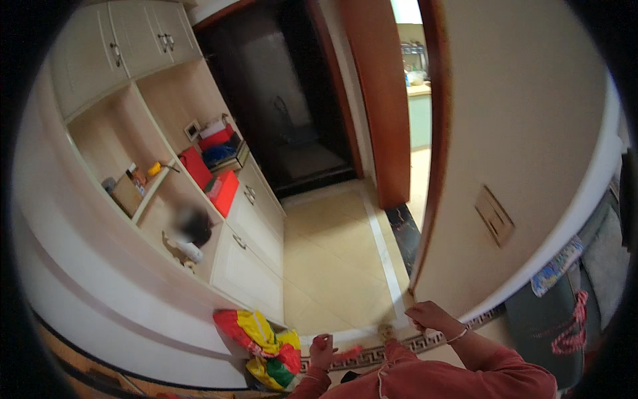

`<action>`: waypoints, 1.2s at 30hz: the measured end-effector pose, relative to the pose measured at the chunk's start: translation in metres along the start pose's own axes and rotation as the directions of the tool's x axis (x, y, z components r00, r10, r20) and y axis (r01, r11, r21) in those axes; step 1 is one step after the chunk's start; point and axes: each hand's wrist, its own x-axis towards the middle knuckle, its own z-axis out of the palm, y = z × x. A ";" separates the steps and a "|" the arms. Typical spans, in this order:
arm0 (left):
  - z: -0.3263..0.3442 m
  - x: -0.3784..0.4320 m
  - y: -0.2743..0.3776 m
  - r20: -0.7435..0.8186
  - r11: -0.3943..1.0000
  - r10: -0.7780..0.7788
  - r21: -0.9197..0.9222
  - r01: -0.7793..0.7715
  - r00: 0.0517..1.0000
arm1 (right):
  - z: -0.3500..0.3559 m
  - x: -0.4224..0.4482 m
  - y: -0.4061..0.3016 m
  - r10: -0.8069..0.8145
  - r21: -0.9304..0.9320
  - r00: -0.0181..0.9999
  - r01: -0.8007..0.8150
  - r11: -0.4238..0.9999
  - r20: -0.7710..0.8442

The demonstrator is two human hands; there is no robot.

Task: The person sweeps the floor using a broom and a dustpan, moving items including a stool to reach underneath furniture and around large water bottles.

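My left hand [322,351] is low in the view with its fingers curled; whether it holds anything is not plain. Just left of it, a bright bundle of red, yellow and green bags [274,349] sits on the floor against the cabinet end. My right hand [431,317] is closed in a loose fist, with nothing visible in it. It appears near the lower end of the brown door frame [435,149], apparently without touching it. Between my hands, a foot in a slipper [386,331] stands by the patterned floor border [369,356].
A white cabinet [249,269] lines the left, with a red box [224,194] on its counter and small items on shelves. A dark glossy door [279,99] closes the far end. An orange-brown door [379,124] stands by a lit doorway. A green-grey seat [543,329] bears a pink rope [570,324].
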 end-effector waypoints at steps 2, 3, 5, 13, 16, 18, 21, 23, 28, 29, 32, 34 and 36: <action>-0.002 0.041 0.011 -0.103 0.972 -0.221 -0.109 0.210 0.970 | -0.025 0.048 -0.016 0.011 0.033 1.000 -0.011 0.999 -0.018; -0.014 0.065 -0.012 -0.138 0.971 -0.150 -0.206 0.119 0.979 | -0.034 0.070 -0.026 -0.007 0.052 1.000 0.009 0.999 -0.025; -0.053 0.110 -0.066 -0.309 0.929 -0.343 -0.253 0.271 0.887 | -0.041 0.104 -0.044 -0.023 0.103 0.999 0.027 0.994 -0.039; -0.054 0.193 -0.010 -0.508 0.872 -0.489 -0.252 0.420 0.709 | -0.085 0.246 -0.137 -0.056 0.235 0.998 0.053 0.970 0.005; -0.056 0.215 -0.011 -0.538 0.851 -0.526 -0.331 0.408 0.659 | -0.078 0.315 -0.153 -0.044 0.152 0.995 0.030 0.988 0.090; -0.056 0.241 -0.006 -0.565 0.844 -0.536 -0.377 0.381 0.628 | -0.078 0.357 -0.180 -0.017 0.080 0.994 0.008 0.997 0.111; -0.060 0.288 0.017 -0.602 0.845 -0.533 -0.423 0.328 0.595 | -0.085 0.417 -0.211 0.008 0.044 0.993 -0.013 0.999 0.118; -0.067 0.326 0.045 -0.647 0.857 -0.506 -0.450 0.250 0.570 | -0.093 0.471 -0.214 0.003 0.069 0.995 -0.010 0.998 0.102; -0.119 0.445 0.153 -0.819 0.946 -0.261 -0.322 -0.032 0.511 | -0.138 0.589 -0.226 0.043 0.112 0.993 -0.031 0.993 -0.107; -0.133 0.469 0.182 -0.853 0.958 -0.194 -0.270 -0.093 0.484 | -0.149 0.615 -0.227 0.041 0.149 0.993 -0.025 0.989 -0.111; -0.178 0.526 0.273 -0.937 0.967 0.001 -0.088 -0.240 0.350 | -0.175 0.694 -0.258 0.023 0.140 0.993 -0.006 0.990 -0.116; -0.198 0.551 0.323 -0.965 0.959 0.081 0.007 -0.283 0.251 | -0.187 0.752 -0.284 -0.082 0.097 0.996 0.086 0.992 -0.038; -0.209 0.572 0.362 -0.977 0.951 0.133 0.079 -0.300 0.164 | -0.197 0.813 -0.317 -0.205 0.102 0.977 0.199 0.975 0.051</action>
